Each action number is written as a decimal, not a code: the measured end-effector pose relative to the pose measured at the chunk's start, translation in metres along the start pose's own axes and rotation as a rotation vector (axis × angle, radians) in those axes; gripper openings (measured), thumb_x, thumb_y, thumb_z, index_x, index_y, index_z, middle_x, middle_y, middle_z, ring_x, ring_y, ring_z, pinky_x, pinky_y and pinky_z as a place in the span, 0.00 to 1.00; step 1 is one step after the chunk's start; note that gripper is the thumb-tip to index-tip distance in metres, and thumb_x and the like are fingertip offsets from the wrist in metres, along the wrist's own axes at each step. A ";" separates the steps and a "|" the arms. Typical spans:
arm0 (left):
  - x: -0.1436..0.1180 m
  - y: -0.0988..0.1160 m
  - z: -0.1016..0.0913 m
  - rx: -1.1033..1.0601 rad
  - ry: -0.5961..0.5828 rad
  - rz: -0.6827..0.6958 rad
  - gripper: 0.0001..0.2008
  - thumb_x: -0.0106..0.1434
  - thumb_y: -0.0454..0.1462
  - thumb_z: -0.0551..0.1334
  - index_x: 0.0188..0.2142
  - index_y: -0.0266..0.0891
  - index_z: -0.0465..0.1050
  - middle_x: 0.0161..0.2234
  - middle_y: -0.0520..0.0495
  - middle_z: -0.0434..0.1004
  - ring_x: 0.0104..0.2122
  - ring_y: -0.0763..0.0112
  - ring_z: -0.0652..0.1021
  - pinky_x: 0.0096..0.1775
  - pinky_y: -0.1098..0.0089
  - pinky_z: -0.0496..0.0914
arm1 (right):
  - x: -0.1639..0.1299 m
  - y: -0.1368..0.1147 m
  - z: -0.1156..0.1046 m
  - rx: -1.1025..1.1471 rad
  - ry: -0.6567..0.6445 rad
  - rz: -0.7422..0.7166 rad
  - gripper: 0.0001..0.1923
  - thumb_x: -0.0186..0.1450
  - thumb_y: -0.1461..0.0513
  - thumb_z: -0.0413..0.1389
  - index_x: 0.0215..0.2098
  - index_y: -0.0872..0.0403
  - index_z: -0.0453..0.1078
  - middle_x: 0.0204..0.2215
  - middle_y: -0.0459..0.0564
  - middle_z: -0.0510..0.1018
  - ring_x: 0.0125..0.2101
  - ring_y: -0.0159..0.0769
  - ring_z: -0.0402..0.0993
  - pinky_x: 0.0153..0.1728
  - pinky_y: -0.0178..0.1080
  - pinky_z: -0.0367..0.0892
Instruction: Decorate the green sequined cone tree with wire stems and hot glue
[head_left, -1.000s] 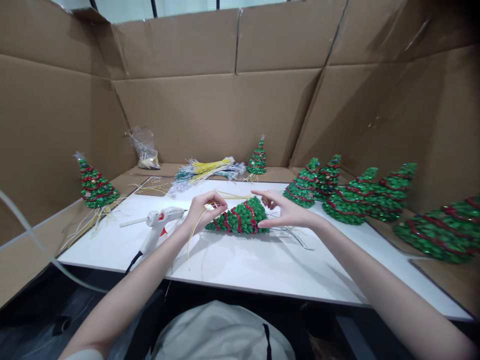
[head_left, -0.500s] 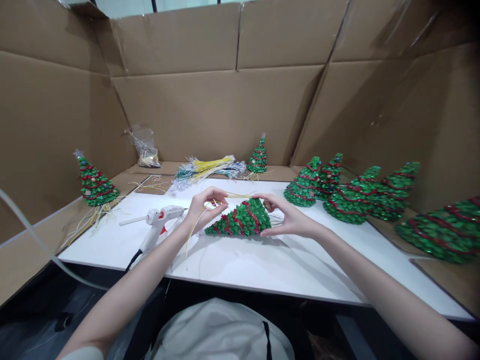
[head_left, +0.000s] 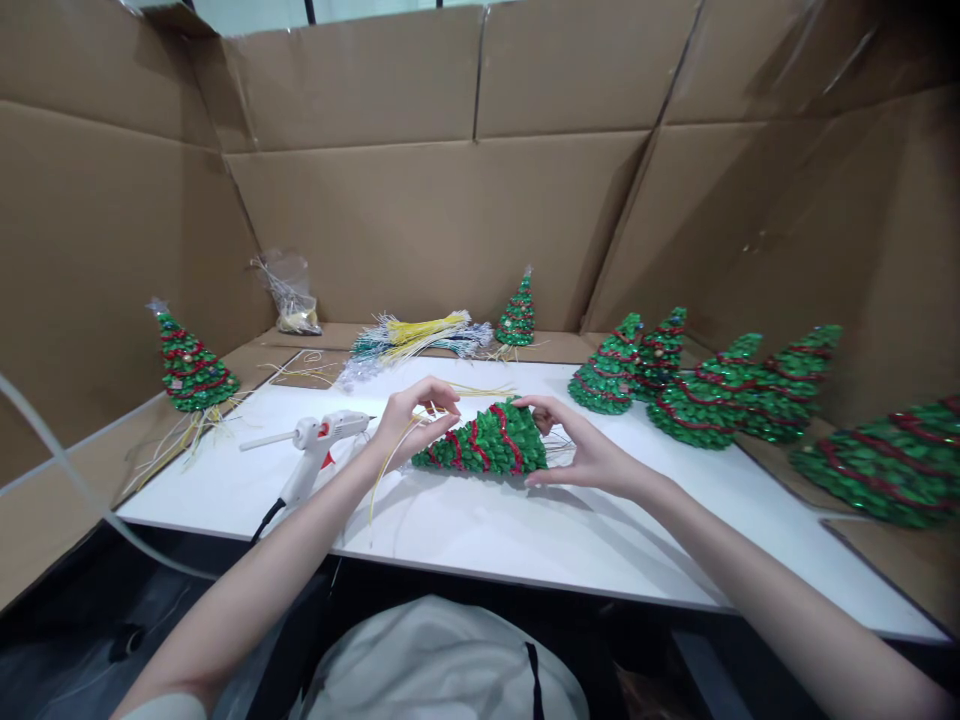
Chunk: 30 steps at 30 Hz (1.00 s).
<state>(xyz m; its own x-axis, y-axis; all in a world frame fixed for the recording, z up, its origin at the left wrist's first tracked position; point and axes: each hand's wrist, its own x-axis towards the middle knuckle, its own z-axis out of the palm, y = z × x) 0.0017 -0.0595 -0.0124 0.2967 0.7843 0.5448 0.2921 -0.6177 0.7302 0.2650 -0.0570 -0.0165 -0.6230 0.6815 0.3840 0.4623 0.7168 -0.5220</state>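
Head view: a green cone tree [head_left: 487, 445] with red garland is lying on its side on the white worktop [head_left: 525, 530], tip pointing left. The left hand [head_left: 409, 415] is pinching thin yellow strands [head_left: 386, 460] near the tip, while the right hand [head_left: 581, 450] is cupping the wide base, grip closed around it. A glue gun [head_left: 319, 445] is resting just left; 5 finished trees [head_left: 720, 395] are standing along the right.

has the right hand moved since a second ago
Yes. The right hand has closed in from an open, splayed pose to cup the base of the lying green tree, while the glue gun on the white board stays put.
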 end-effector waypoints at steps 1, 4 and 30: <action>0.000 0.000 0.000 0.001 -0.004 0.007 0.10 0.56 0.39 0.62 0.37 0.37 0.68 0.32 0.46 0.75 0.34 0.70 0.76 0.40 0.71 0.67 | -0.002 0.000 0.001 -0.006 0.001 -0.009 0.38 0.50 0.50 0.62 0.55 0.47 0.53 0.39 0.50 0.65 0.34 0.38 0.62 0.37 0.42 0.64; -0.001 0.000 0.000 0.004 -0.011 0.023 0.10 0.57 0.39 0.62 0.37 0.37 0.67 0.32 0.46 0.75 0.33 0.70 0.76 0.39 0.71 0.67 | -0.008 0.001 0.005 -0.029 0.025 -0.032 0.36 0.51 0.52 0.62 0.54 0.46 0.52 0.43 0.52 0.65 0.35 0.38 0.63 0.37 0.42 0.65; -0.001 -0.004 0.000 0.027 -0.090 0.030 0.10 0.56 0.36 0.63 0.37 0.36 0.68 0.30 0.47 0.76 0.31 0.73 0.75 0.36 0.72 0.66 | 0.011 -0.007 -0.020 0.030 -0.161 0.256 0.38 0.51 0.47 0.59 0.57 0.46 0.56 0.38 0.49 0.66 0.36 0.39 0.63 0.39 0.41 0.63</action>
<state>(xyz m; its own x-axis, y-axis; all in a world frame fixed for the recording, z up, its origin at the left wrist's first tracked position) -0.0003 -0.0582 -0.0158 0.3857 0.7576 0.5265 0.3055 -0.6434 0.7020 0.2675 -0.0515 0.0071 -0.5818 0.8054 0.1133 0.5995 0.5188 -0.6095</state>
